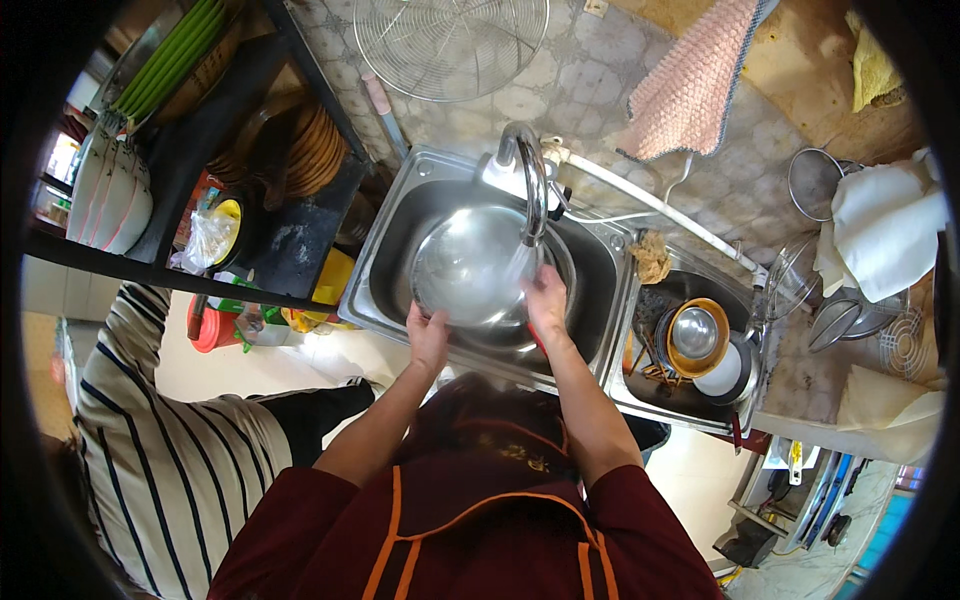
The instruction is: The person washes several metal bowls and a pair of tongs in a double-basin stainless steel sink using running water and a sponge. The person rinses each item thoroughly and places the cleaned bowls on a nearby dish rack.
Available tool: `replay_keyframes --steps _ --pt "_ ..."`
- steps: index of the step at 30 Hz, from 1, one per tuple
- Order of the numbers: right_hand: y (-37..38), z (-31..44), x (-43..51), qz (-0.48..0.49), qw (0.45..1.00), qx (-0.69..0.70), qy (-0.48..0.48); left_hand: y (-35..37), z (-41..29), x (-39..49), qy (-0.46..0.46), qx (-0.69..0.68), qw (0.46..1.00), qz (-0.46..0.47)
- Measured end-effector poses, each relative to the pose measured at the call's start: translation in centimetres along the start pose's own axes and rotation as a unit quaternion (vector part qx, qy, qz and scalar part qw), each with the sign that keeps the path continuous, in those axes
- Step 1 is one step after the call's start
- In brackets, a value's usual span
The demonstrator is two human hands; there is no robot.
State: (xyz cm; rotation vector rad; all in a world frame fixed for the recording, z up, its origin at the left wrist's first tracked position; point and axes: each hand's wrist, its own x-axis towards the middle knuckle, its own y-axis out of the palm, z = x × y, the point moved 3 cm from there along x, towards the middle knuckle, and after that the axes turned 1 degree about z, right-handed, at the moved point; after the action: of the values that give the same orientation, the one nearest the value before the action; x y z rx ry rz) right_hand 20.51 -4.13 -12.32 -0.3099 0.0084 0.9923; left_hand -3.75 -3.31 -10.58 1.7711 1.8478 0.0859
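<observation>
A round, shiny metal bowl or lid [472, 266] is tilted in the larger basin of a stainless steel sink [390, 202]. My left hand [429, 336] grips its near-left rim. On the right, my right hand [547, 301] holds its edge with bent fingers, close to the stream of water. Water runs from the curved chrome faucet [534, 187] onto that side. Part of another round metal vessel [564, 259] shows behind it to the right. A small red item [537, 339] peeks out beside my right wrist, mostly hidden.
In the smaller basin at right sit stacked bowls [696, 334], a white plate [721, 375] and chopsticks or sticks [666, 373]. A black shelf [292, 240] with dishes borders the left. Someone in a striped shirt [187, 450] is at left. Strainers [816, 184] hang right; a pink cloth [686, 90] hangs above.
</observation>
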Motion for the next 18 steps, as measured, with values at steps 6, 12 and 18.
replay_keyframes --steps 6,12,18 --pt "-0.9 -1.0 0.9 0.022 1.0 -0.014 0.008 1.2 -0.1 0.0 0.037 0.008 0.999 0.039" --pt "2.4 -3.0 1.2 0.008 0.994 0.066 0.082 4.6 -7.0 -2.3 0.236 0.338 0.907 0.092" --pt "5.0 0.1 -1.6 0.031 0.988 -0.143 -0.038 8.1 -16.3 -3.0 0.189 0.703 0.683 0.053"
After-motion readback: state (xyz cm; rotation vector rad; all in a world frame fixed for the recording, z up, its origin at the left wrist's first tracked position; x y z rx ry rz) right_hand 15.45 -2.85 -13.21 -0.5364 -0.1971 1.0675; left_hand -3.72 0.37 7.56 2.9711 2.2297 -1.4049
